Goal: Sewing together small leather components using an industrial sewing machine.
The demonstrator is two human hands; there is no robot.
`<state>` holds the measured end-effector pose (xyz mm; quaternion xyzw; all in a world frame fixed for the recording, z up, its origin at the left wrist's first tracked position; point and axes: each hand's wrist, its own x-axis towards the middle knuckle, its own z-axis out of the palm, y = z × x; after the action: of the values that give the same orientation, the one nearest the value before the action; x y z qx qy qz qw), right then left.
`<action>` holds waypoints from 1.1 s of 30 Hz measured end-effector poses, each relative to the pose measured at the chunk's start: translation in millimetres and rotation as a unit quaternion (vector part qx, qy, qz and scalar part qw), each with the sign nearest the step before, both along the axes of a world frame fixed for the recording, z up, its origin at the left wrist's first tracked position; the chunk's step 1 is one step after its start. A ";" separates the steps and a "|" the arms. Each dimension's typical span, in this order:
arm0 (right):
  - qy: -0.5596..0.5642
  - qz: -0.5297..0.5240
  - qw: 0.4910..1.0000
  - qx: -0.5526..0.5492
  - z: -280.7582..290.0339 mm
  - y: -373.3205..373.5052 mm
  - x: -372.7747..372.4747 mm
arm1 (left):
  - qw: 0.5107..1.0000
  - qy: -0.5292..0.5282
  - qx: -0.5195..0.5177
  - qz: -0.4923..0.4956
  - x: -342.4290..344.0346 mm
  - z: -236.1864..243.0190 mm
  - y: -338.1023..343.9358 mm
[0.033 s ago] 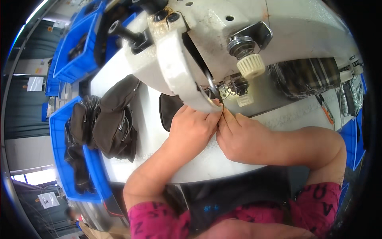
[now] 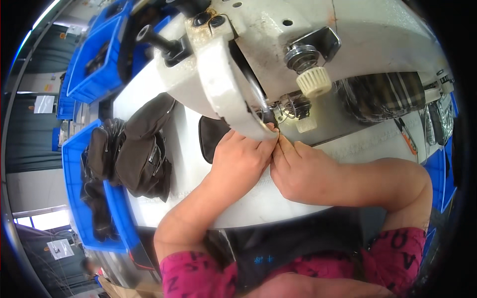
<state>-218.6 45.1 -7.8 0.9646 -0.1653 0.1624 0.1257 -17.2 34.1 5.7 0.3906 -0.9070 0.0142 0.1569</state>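
Both my hands meet at the needle area of a white sewing machine [image 2: 226, 79]. My left hand [image 2: 241, 156] is closed, its fingers bent over the edge of a dark brown fabric piece [image 2: 211, 139], which shows to its left. Touching it, my right hand [image 2: 305, 171] pinches at the same spot just below the presser foot [image 2: 270, 117]. The part of the fabric between my fingertips is mostly hidden by the hands and the machine's curved white guard.
Dark brown zippered pouches [image 2: 141, 154] are heaped at the left table edge, partly over a blue bin [image 2: 77, 198]. Orange-handled snips [image 2: 407, 138] lie on the right, near a plaid bundle [image 2: 382, 94]. More blue bins [image 2: 97, 59] stand at the far left.
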 end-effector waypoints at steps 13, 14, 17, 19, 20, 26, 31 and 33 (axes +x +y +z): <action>-0.029 -0.023 0.999 -0.017 -3.8 -3.2 0.8 | 0.998 0.042 -0.036 0.038 2.8 -12.9 -13.8; 0.002 -0.029 1.000 -0.004 -1.1 -2.3 0.2 | 0.998 0.041 -0.036 0.037 3.5 -12.7 -12.2; 0.034 -0.038 0.999 0.012 -0.3 -1.5 -2.9 | 0.998 0.051 0.006 0.035 -0.2 -3.8 -9.6; 0.030 -0.036 0.999 0.015 -1.2 -1.0 -2.6 | 0.999 0.039 0.001 0.034 0.5 -2.8 -10.4; 0.024 -0.037 0.999 0.014 -1.9 -1.0 -2.6 | 0.999 0.028 -0.006 0.035 0.3 -3.1 -10.9; 0.035 -0.044 0.998 0.020 -0.7 0.1 -0.3 | 0.998 0.030 -0.040 0.028 -0.8 -7.5 -13.9; -0.021 -0.010 1.000 0.011 -6.4 -5.0 1.2 | 0.999 0.024 -0.026 0.032 3.5 -12.5 -11.8; -0.026 -0.007 1.000 0.008 -5.2 -5.4 1.7 | 0.998 0.046 -0.021 0.031 1.9 -10.1 -11.4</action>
<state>-216.9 39.6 -13.1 0.9599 -0.1766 0.1850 0.1150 -15.2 22.7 -4.4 0.4149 -0.8860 0.0204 0.2059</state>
